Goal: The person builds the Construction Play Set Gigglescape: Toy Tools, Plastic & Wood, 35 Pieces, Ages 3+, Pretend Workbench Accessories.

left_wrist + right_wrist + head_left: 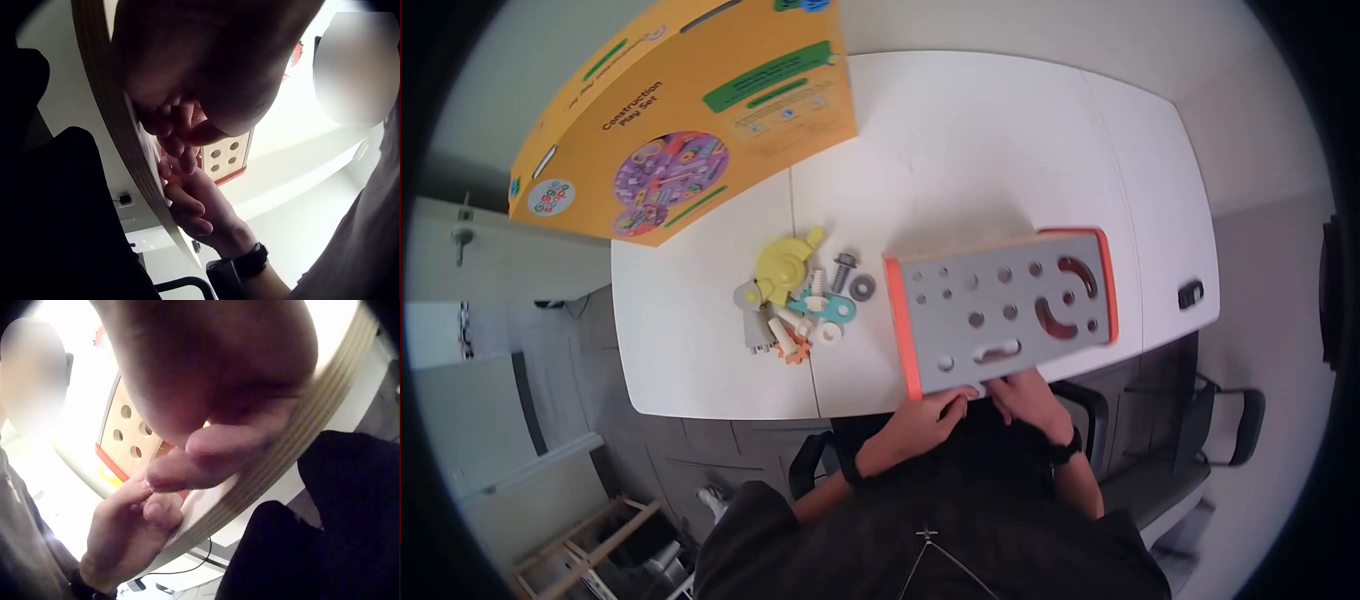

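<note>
A toy workbench (pixel 1010 300) with a grey, holed top and red-orange edges stands at the table's front. Its wooden side panel (pixel 226 156) with round holes shows in the left wrist view. My left hand (pixel 915 428) rests at the front table edge by the bench's near left corner, fingers loosely bent. Close beside it, my right hand (pixel 1032 402) lies at the same edge, fingers relaxed. The fingertips of both hands come near each other in the right wrist view, where the left hand (pixel 128 531) appears beyond the right. No held object shows in either hand.
Left of the bench lie toy parts: a yellow-green piece (pixel 783 270), a grey bolt (pixel 844 270), a grey ring (pixel 862 288), a teal plate (pixel 838 307) and an orange gear (pixel 796 350). A large yellow box (pixel 730 90) stands behind. A small black object (pixel 1190 293) lies far right.
</note>
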Demonstrator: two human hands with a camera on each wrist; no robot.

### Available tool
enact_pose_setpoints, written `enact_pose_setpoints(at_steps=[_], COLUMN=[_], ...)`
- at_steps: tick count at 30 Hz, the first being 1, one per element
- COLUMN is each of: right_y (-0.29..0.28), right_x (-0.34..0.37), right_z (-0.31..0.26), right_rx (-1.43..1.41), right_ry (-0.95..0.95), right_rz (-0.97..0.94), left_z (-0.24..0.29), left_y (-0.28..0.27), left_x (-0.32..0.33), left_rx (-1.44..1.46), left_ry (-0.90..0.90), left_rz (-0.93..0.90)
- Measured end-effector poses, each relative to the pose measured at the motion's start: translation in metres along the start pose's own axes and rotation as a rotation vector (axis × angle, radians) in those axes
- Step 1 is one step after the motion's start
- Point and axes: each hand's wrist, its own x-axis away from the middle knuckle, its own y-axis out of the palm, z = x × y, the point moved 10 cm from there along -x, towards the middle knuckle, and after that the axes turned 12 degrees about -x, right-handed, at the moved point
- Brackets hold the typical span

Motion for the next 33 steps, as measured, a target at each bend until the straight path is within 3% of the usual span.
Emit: enact_pose_setpoints(at_steps=[5, 8, 11, 14, 15, 18, 20, 25, 28, 33], right_y=[0.000, 0.003, -0.021, -0.054, -0.066, -0.082, -0.069, -0.032, -0.030, -0.035], right_x=[-0.001, 0.001, 0.015, 0.037, 0.043, 0.048, 0.046, 0.055, 0.065, 0.076], right_z=[0.025, 0.004, 0.010, -0.001, -0.006, -0.017, -0.030, -0.057, -0.067, -0.069], right_rx=[0.010, -0.020, 0.172, 0.201, 0.204, 0.236, 0.266, 0.339, 0.378, 0.377], right_ry=[0.172, 0.091, -0.075, -0.066, -0.075, -0.119, -0.217, -0.401, -0.448, -0.500], right_rz=[-0.148, -0.233, -0.222, -0.152, -0.132, -0.109, -0.184, -0.346, -0.349, -0.330], left_z=[-0.005, -0.001, 0.012, 0.024, 0.021, 0.021, 0.026, 0.044, 0.041, 0.011], left_y=[-0.001, -0.009, -0.016, -0.028, -0.037, -0.094, -0.136, -0.194, -0.193, -0.191], left_x=[0.002, 0.001, 0.005, 0.023, 0.029, 0.052, 0.057, 0.042, 0.028, 0.021], left_rx=[-0.016, -0.029, -0.110, -0.307, -0.334, -0.511, -0.612, -0.950, -1.194, -1.300], left_ry=[-0.024, 0.029, 0.022, 0.073, 0.018, -0.256, -0.363, -0.333, -0.273, -0.256], left_rz=[0.010, 0.108, 0.059, 0.044, 0.022, 0.216, 0.448, 0.914, 0.952, 0.919])
